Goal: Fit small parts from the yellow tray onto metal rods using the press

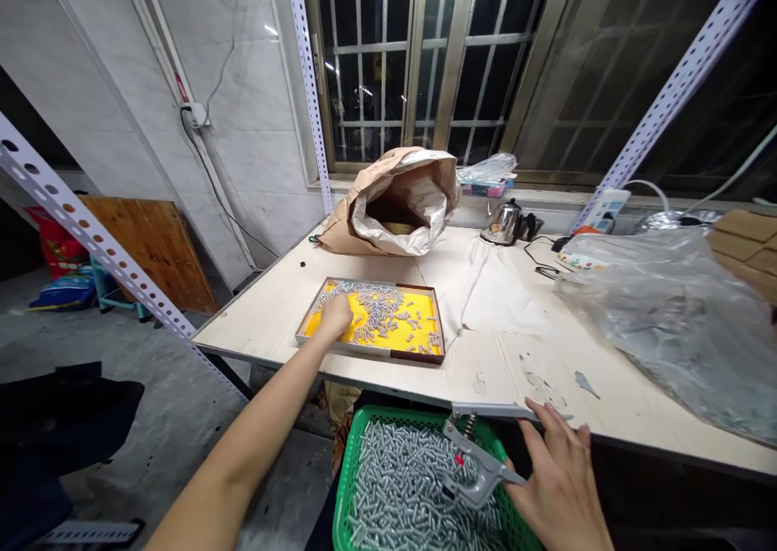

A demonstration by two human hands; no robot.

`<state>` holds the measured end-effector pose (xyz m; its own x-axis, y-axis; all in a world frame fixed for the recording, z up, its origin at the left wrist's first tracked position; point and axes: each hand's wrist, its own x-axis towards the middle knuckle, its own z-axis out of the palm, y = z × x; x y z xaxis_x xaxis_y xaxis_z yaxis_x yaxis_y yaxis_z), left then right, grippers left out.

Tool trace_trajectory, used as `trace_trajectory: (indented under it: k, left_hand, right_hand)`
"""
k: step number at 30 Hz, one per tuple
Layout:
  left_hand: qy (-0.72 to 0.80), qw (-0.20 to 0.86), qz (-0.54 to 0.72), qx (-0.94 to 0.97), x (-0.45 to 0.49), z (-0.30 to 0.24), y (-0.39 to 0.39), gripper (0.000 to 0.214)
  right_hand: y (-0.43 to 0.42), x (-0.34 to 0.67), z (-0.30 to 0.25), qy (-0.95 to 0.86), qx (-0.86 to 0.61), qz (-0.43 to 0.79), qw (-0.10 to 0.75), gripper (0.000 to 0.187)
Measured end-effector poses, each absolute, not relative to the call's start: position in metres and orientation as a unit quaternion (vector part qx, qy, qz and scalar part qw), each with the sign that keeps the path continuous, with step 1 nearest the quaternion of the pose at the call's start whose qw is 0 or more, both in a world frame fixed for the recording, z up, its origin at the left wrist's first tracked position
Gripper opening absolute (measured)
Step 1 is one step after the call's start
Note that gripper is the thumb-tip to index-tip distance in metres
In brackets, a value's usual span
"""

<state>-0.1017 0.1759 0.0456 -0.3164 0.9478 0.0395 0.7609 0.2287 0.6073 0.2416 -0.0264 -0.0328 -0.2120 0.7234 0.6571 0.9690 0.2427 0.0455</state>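
Note:
My left hand (334,316) reaches out over a shallow tray (371,349) with a yellow lining, which holds several small silver metal parts (388,308). Its fingers are curled down into the parts at the tray's left side; what they hold is hidden. My right hand (562,478) rests near the table's front edge with its fingers spread, touching the handle of a grey metal clamp tool (470,470). The tool is fixed to the table's edge above a green basket (346,486) full of silver parts.
A wooden table (503,357) carries an open brown paper sack (394,203), a white cloth, a metal kettle (503,223) and a large clear plastic bag (668,308). Perforated shelf rails stand at left and right. A barred window is behind.

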Motion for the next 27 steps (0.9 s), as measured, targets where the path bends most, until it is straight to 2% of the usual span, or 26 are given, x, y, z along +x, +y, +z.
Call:
trace_trajectory:
  k: [3,5,7,10,12,20,27]
  left_hand:
    - [0.721,0.212,0.334,0.569,-0.093,0.043,0.146,0.007]
    - [0.689,0.251,0.366,0.573,-0.08,0.038,0.115,0.021]
    - [0.64,0.346,0.401,0.557,-0.064,0.03,0.081,0.029]
    - [0.535,0.55,0.443,0.464,-0.039,0.02,0.035,0.027]
    - [0.502,0.616,0.446,0.413,-0.026,0.016,0.015,0.027]
    - [0.515,0.668,0.398,0.361,-0.008,0.003,-0.006,0.024]
    - [0.545,0.656,0.382,0.356,-0.004,-0.003,-0.01,0.02]
  right_hand:
    - [-0.016,0.238,-0.026,-0.745,-0.57,-0.222,0.265,0.039]
    - [-0.008,0.233,-0.018,-0.747,-0.572,-0.21,0.267,0.04]
    - [-0.001,0.226,-0.01,-0.746,-0.574,-0.201,0.271,0.041]
    - [0.007,0.215,0.0,-0.751,-0.571,-0.194,0.269,0.043]
    - [0.009,0.208,0.005,-0.756,-0.566,-0.192,0.267,0.044]
    - [0.004,0.193,0.012,-0.77,-0.547,-0.182,0.274,0.049]
    - [-0.003,0.189,0.008,-0.776,-0.55,-0.16,0.263,0.054]
